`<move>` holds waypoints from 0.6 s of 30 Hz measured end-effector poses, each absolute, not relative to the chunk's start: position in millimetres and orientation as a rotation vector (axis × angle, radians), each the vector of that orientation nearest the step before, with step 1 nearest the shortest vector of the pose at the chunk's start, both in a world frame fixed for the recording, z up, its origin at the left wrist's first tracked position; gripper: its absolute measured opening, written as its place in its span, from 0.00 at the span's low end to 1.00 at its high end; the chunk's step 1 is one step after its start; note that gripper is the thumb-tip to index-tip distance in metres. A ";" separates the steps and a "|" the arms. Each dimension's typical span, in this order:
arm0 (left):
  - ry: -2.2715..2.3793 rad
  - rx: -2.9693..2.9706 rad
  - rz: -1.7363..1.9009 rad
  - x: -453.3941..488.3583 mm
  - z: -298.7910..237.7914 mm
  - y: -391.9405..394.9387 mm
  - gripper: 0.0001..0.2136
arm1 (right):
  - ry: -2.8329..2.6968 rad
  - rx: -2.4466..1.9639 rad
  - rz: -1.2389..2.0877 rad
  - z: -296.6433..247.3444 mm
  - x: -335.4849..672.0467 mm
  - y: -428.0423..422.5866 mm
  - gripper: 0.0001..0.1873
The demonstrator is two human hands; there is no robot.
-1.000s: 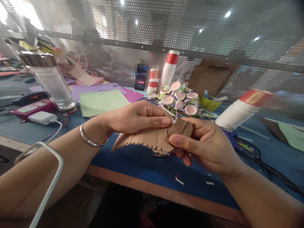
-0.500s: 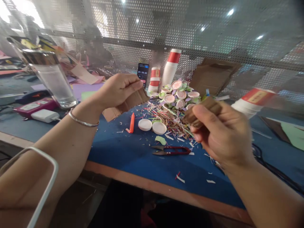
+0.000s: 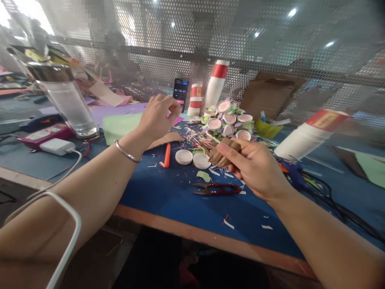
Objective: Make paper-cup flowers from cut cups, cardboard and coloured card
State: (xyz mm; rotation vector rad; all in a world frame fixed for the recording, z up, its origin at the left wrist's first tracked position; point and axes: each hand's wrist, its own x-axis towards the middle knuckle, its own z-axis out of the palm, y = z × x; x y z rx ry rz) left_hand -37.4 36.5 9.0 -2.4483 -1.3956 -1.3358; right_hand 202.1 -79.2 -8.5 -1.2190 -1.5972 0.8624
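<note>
My right hand (image 3: 258,170) is closed on a small folded piece of brown paper (image 3: 220,154), held just above the blue table (image 3: 168,204) over a heap of paper scraps (image 3: 207,144). My left hand (image 3: 158,118) hovers farther back with its fingers curled and the thumb against the index finger; I see nothing in them. A larger piece of brown paper (image 3: 167,139) lies on the table right under that hand. A silver bangle (image 3: 128,152) circles my left wrist.
Red snips (image 3: 217,189), an orange stick (image 3: 167,155) and two white caps (image 3: 192,159) lie in front. Behind are a paper flower cluster (image 3: 229,122), glue bottles (image 3: 215,86) (image 3: 306,134), a phone (image 3: 181,90), a glass jar (image 3: 68,104), green paper (image 3: 120,124) and a charger (image 3: 57,146).
The brown paper has come apart into two pieces. My left hand moved away and down, and its piece now lies on the table. My right hand lowered with the folded piece.
</note>
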 end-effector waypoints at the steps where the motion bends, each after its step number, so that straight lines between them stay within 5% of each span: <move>1: -1.336 -2.614 -1.389 -29.8 11.9 26.0 0.07 | -1.594 -1.221 0.854 -8.7 202.6 -78.4 0.23; 7: -0.916 -3.798 -1.361 2.1 6.6 -15.6 0.15 | -1.628 -1.181 0.931 -9.2 202.8 -76.9 0.21; 18: -1.720 -3.559 -2.077 -10.4 12.6 -12.9 0.05 | -2.514 -1.385 0.635 5.1 211.6 -87.6 0.12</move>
